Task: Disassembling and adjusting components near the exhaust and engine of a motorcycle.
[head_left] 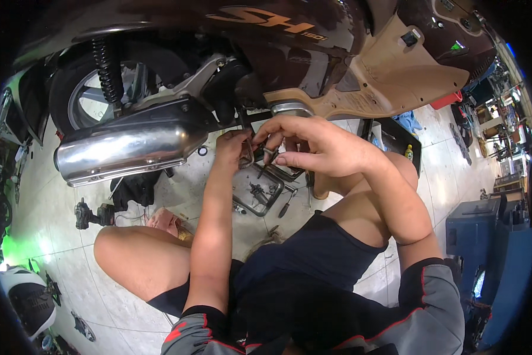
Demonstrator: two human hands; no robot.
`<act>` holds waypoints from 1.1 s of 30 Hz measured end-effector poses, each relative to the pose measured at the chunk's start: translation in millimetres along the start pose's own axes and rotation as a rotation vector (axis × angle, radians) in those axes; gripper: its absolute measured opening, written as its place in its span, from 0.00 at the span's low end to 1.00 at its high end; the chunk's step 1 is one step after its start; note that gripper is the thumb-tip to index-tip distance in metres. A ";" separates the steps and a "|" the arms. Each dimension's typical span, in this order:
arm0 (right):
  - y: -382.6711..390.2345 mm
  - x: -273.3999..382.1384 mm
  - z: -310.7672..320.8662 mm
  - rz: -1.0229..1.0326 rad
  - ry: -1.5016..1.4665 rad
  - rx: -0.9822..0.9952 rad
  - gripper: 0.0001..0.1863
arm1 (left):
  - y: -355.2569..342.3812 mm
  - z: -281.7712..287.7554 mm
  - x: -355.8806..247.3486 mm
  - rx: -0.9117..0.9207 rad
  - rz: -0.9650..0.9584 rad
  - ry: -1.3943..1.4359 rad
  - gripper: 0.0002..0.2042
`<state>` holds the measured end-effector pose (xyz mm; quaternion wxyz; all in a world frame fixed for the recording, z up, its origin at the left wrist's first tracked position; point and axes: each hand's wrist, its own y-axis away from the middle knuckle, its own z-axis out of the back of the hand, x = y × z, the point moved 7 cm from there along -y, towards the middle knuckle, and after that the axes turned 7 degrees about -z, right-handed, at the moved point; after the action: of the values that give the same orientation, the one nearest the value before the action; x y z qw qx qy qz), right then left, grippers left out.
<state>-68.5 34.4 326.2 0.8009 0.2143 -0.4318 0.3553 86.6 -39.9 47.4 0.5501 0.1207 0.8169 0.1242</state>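
A brown scooter (177,26) stands across the far side, with its silver exhaust muffler (133,148) toward me on the left. Just right of the muffler, under the scooter's body, my left hand (229,147) is closed on a small bent metal piece (246,158), whose full shape is partly hidden. My right hand (322,145) is close beside it, palm down, fingers curled and pinched near the same piece. What lies between its fingertips is too small and too covered to name. Below both hands, a metal-rimmed tray (276,198) with several small parts sits on the floor.
A cordless power tool (91,214) lies on the floor at left, near my knee. On the right are a black tray (416,163) with a yellow bottle (409,152), a blue cloth (408,121) and a blue cabinet (473,236). The scooter's rear wheel (70,97) stands behind the muffler.
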 end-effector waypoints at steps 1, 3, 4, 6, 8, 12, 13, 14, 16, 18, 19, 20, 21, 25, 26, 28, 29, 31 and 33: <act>0.5 1.6 1.0 0.009 -0.059 -0.003 0.21 | -4.0 1.1 2.4 0.028 0.014 0.031 0.10; 2.8 3.6 4.1 0.020 -0.116 -0.012 0.21 | -11.0 -3.9 6.0 0.103 0.029 0.123 0.10; 4.6 0.3 6.3 -0.031 -0.172 -0.022 0.20 | -12.5 -7.4 7.2 0.132 0.053 0.204 0.10; 7.3 -5.0 10.1 -0.091 -0.298 -0.033 0.18 | -12.6 -15.3 6.8 0.163 0.078 0.281 0.10; 6.8 -7.7 14.8 -0.089 -0.223 -0.079 0.18 | -8.5 -14.3 7.9 0.046 0.094 0.266 0.10; 6.2 -6.0 19.4 0.002 -0.112 -0.170 0.16 | -0.2 -16.5 6.2 -0.047 -0.017 0.141 0.11; 6.7 -6.0 20.8 0.005 -0.125 -0.195 0.16 | -0.6 -14.8 3.3 -0.061 -0.081 0.080 0.12; 7.3 -5.8 22.4 0.009 -0.139 -0.220 0.16 | -1.8 -12.9 4.2 -0.061 -0.080 0.078 0.12; 8.8 -4.7 23.0 -0.002 -0.083 -0.224 0.16 | -5.6 -8.9 5.9 -0.016 -0.052 0.054 0.13; 9.6 -3.9 23.8 -0.021 0.034 -0.225 0.17 | -9.4 -3.7 3.6 0.008 -0.039 0.042 0.13; 9.2 -3.8 24.5 -0.021 0.034 -0.228 0.17 | -10.7 -4.1 3.4 0.042 0.003 0.097 0.12; 8.5 -3.9 24.2 -0.020 0.040 -0.226 0.17 | -10.3 -5.6 3.3 0.075 0.047 0.151 0.12; 7.2 -4.5 23.4 -0.018 0.047 -0.223 0.17 | -9.1 -5.8 4.9 0.070 0.110 0.193 0.11; -0.3 -8.5 20.3 0.027 -0.018 -0.247 0.18 | -7.6 -13.3 -2.7 0.025 0.011 0.287 0.11; -1.0 -9.4 20.4 0.043 -0.057 -0.258 0.18 | -7.5 -14.6 2.2 0.001 0.043 0.277 0.11; -3.6 -16.1 17.9 -0.018 -0.113 -0.230 0.18 | -9.1 -11.9 4.6 -0.051 -0.030 0.123 0.12; -5.4 -20.9 16.1 -0.076 -0.169 -0.205 0.18 | -10.1 -8.1 5.0 -0.078 -0.067 0.045 0.13; -7.5 -24.8 14.3 -0.134 -0.224 -0.179 0.19 | -13.0 -4.0 10.7 -0.061 -0.039 0.085 0.13; -8.9 -31.4 12.1 -0.238 -0.332 -0.149 0.19 | -16.4 -2.5 15.9 -0.018 0.015 0.167 0.12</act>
<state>-80.1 8.7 305.9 0.7688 0.2593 -0.5545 0.1853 77.4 -50.2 29.0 0.4803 0.1112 0.8578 0.1455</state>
